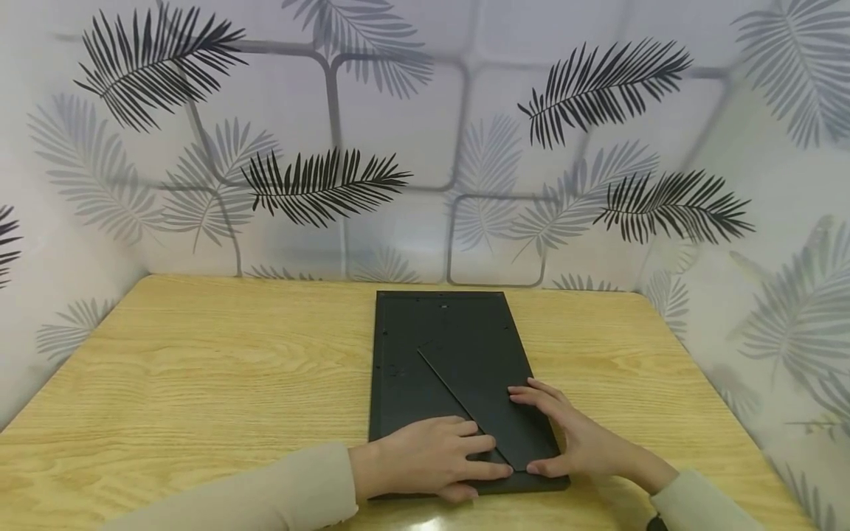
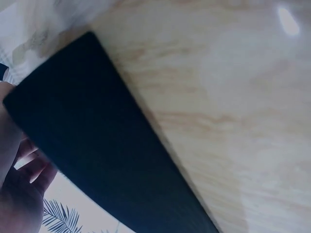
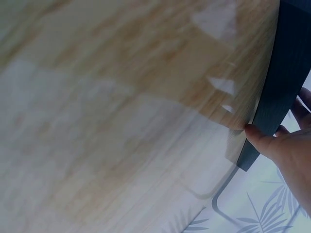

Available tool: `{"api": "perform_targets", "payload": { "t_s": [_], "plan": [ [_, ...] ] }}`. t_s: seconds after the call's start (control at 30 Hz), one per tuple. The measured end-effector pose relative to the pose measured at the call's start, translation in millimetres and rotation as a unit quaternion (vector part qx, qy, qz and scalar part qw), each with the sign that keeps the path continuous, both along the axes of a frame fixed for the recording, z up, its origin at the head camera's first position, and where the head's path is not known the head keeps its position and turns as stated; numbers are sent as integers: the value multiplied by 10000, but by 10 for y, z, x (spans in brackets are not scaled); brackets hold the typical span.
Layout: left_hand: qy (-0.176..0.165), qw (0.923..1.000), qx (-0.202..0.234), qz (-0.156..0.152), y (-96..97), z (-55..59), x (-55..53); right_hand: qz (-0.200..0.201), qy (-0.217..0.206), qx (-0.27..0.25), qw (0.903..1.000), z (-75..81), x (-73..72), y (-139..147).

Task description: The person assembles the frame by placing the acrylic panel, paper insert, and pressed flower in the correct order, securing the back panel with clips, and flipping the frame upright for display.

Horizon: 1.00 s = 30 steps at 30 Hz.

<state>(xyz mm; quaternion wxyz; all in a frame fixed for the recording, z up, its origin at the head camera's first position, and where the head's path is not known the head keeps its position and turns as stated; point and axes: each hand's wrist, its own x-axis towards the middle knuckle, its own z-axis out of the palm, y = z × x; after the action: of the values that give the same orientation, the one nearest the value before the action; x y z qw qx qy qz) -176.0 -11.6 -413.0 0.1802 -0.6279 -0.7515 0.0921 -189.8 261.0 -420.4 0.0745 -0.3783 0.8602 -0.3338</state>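
A black picture frame (image 1: 458, 324) lies back side up on the table, with a thin diagonal edge of its stand flap (image 1: 465, 402) crossing the lower half. My left hand (image 1: 441, 457) rests across the lower left of the frame, its fingertips by the flap's lower end. Over the right edge lies my right hand (image 1: 571, 435), thumb near that same lower end and other fingers spread on the back panel. The frame's dark side (image 2: 97, 131) fills much of the left wrist view. In the right wrist view the thumb (image 3: 260, 138) touches the frame's side (image 3: 282, 82).
The wood-grain table (image 1: 232, 369) extends on both sides of the frame. Behind it and along the sides hangs a pale covering (image 1: 398, 118) printed with grey and black leaves. A small dark item (image 1: 656, 523) shows at my right cuff.
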Motion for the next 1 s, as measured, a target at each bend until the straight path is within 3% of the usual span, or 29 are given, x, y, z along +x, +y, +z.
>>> {"api": "perform_targets", "payload": {
  "t_s": [0.2,0.63,1.0],
  "plan": [
    [-84,9999,-63,24,-3,-2,4,-25,-24,17,10000,-2,2,-6],
    [191,9996,-205,81,9,-3,28,-80,181,242,9995,24,-30,-1],
    [12,9993,-258,255,9,24,41,-151,-236,195,9994,53,-42,-11]
  ]
}}
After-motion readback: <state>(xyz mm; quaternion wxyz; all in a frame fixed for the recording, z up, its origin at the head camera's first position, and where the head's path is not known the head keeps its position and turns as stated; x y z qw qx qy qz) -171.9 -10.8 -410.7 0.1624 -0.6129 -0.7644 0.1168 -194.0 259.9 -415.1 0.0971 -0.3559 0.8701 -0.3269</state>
